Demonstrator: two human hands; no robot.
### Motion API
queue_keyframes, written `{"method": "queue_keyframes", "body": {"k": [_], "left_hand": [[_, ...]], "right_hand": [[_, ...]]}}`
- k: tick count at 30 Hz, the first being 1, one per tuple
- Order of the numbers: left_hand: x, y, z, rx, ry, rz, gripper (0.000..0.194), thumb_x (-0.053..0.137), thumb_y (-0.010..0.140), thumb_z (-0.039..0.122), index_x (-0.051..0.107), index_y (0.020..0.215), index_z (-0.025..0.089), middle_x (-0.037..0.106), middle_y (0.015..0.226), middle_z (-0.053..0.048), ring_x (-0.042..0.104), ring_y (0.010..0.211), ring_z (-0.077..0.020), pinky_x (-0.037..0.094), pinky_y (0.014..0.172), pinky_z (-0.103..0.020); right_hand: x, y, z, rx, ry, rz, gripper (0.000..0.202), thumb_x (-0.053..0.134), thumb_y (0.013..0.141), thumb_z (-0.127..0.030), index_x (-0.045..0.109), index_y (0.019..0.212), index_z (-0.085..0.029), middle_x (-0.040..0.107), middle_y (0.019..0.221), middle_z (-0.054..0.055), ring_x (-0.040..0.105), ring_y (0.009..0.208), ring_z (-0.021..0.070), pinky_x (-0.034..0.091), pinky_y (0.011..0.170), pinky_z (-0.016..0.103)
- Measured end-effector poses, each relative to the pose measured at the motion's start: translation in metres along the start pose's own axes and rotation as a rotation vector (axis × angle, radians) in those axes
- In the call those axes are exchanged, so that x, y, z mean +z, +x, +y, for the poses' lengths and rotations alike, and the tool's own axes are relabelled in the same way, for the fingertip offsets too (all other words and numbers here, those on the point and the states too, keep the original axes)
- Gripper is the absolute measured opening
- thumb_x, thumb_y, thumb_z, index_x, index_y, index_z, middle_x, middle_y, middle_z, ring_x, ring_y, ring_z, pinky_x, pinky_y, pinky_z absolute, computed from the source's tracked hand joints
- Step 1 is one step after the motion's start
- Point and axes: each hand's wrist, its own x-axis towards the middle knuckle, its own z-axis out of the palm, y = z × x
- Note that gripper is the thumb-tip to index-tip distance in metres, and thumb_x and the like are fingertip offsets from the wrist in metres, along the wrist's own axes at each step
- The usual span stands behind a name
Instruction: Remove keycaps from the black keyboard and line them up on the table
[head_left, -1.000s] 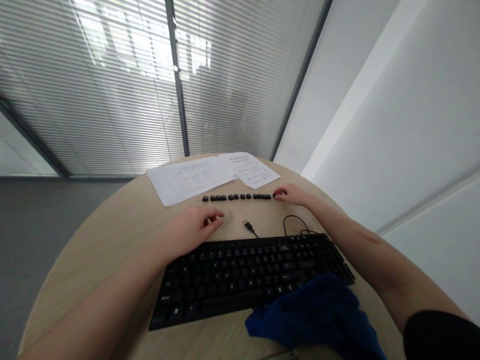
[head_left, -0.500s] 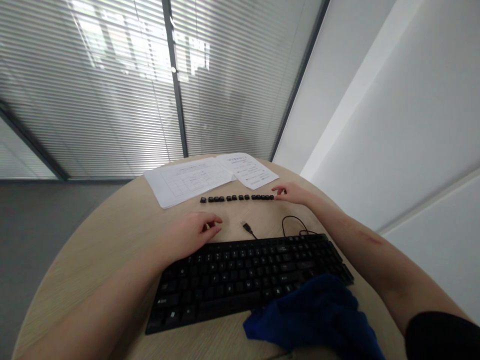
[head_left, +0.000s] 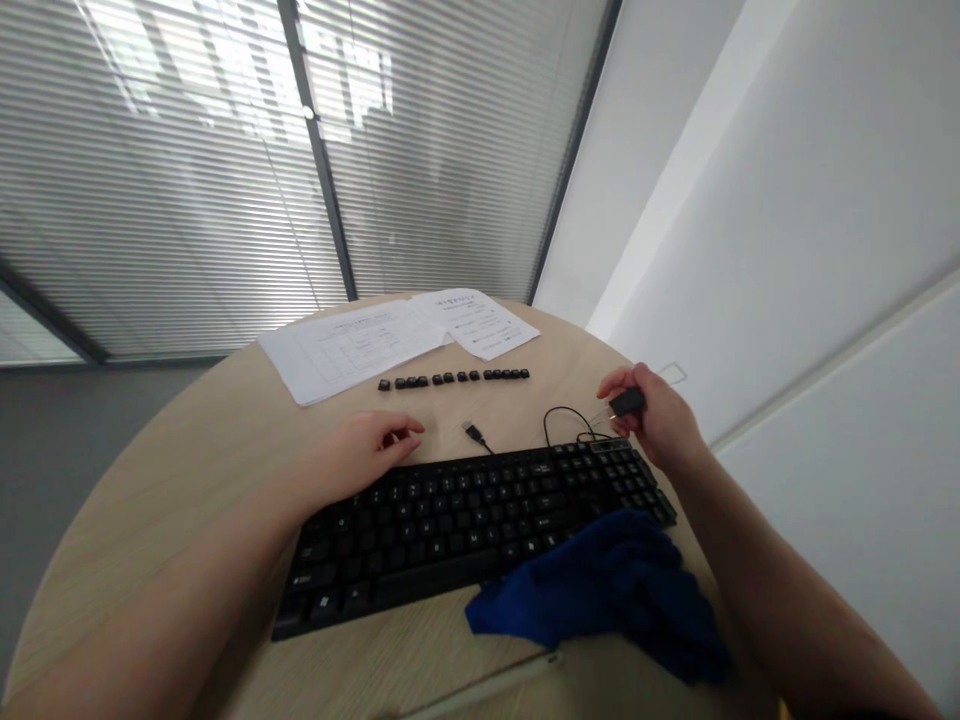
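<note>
My right hand is closed round the black grip of a wire keycap puller, held above the far right corner of a black keyboard. Thin wire sticks out from both ends of the grip. My left hand rests by the keyboard's far left edge, fingers loosely bent, thumb apart, nothing between them. Beyond the keyboard, several black keycaps stand in a row on the table. The keyboard's USB plug lies between that row and the keyboard.
White printed sheets lie at the far side of the round wooden table. A crumpled blue cloth covers the keyboard's near right edge. A slim pale rod lies in front. The keyboard's cable loops behind it. A white wall stands right.
My right hand has moved from the right end of the keycap row back toward me and right, and now holds the keycap puller. My left hand stays in place. The view has shifted slightly.
</note>
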Motion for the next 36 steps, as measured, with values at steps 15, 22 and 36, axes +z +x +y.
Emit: {"method": "queue_keyframes", "body": {"k": [15,22,36], "left_hand": [[-0.003,-0.002,0.001,-0.055,-0.021,0.01,0.042,0.049,0.09,0.045,0.075,0.113,0.021,0.078,0.105,-0.008,0.07,0.09,-0.0251,0.051,0.082,-0.037],[-0.005,-0.001,-0.002,-0.042,-0.026,0.007,0.042,0.049,0.091,0.046,0.075,0.112,0.022,0.078,0.105,-0.006,0.069,0.09,-0.0231,0.051,0.082,-0.034],[-0.005,0.001,-0.004,-0.035,-0.033,-0.016,0.041,0.05,0.091,0.047,0.075,0.114,0.024,0.078,0.104,-0.006,0.069,0.086,-0.0223,0.051,0.083,-0.035]], "right_hand": [[0.021,-0.021,-0.013,0.104,0.133,-0.312,0.037,0.074,0.082,-0.051,0.065,0.101,-0.021,0.069,0.066,0.0,0.064,0.052,0.0138,0.048,0.043,0.023],[0.018,-0.018,-0.006,0.127,0.113,-0.358,0.04,0.074,0.083,-0.041,0.066,0.115,-0.018,0.073,0.076,0.004,0.069,0.061,0.0165,0.052,0.046,0.025],[0.008,-0.016,0.006,-0.01,-0.15,-0.353,0.026,0.046,0.102,-0.045,0.056,0.108,-0.022,0.064,0.08,0.001,0.061,0.07,0.0152,0.049,0.057,0.026]]}}
